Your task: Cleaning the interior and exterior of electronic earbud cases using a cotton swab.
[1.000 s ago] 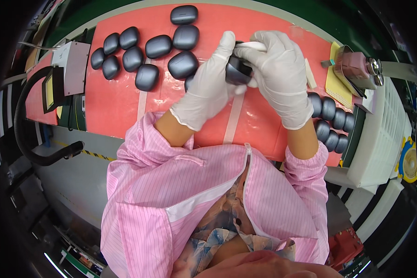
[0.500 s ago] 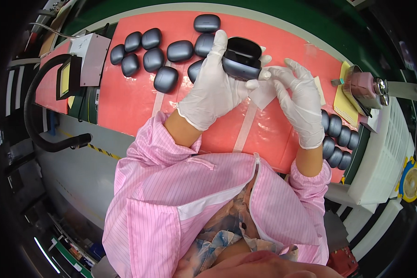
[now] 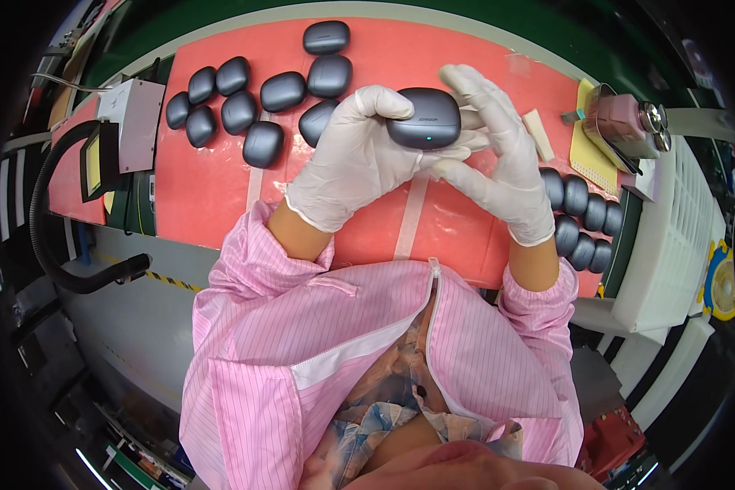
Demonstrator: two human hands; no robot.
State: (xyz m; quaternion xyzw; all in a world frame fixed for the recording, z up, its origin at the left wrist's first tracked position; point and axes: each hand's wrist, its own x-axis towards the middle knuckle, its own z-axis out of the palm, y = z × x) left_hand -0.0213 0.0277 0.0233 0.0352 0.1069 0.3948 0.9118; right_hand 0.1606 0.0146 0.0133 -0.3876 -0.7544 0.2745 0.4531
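A dark grey-blue earbud charging case (image 3: 424, 118) with its lid down is in my gloved left hand (image 3: 351, 155). The left thumb lies against its left side and the other fingers reach under it. A small green light glows on the front of the case. My gloved right hand (image 3: 502, 167) is just to the right, thumb and fingers spread around that side; whether it touches the case I cannot tell. Several similar cases (image 3: 283, 91) lie on the pink-red mat (image 3: 212, 175) to the left, one partly hidden behind my left hand.
More cases stand in rows (image 3: 576, 196) at the mat's right end. Near them are a yellow pad (image 3: 594, 161), a tray with a metal-capped bottle (image 3: 625, 122) and a pale strip (image 3: 538, 135). A white box (image 3: 131, 122) and a black flexible hose (image 3: 37, 196) are at the left.
The case's lid has gone from raised to down, and a green light now shows. The small white sheet by my right fingers is out of sight. My right hand has moved up around the case's side.
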